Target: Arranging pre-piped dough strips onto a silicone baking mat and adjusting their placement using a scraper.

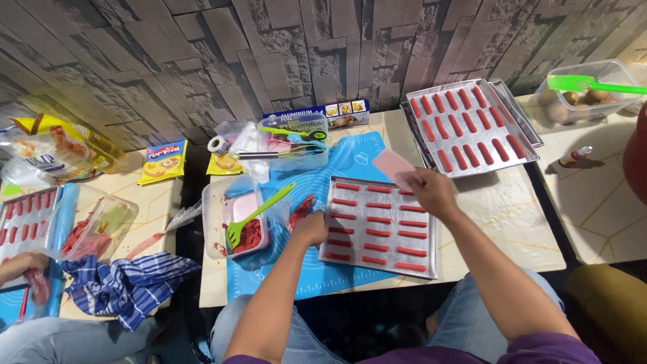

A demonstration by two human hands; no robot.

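My left hand (311,228) grips a clear piping bag of red batter (301,210) at the left edge of a metal baking tray (326,251). The tray holds rows of short red piped strips (377,232) and lies on a blue silicone mat (350,158). My right hand (431,191) is over the tray's far right corner and holds a flat pink scraper card (393,165). A second metal tray (472,128) with red strips lies beyond, at the upper right.
A clear tub (214,222) with red batter and a green slotted spatula (255,217) stands left of the mat. A tub of eggs (579,94) with a green spatula sits far right. Another person's hand (20,266) works at the left table beside a blue checked cloth (128,286).
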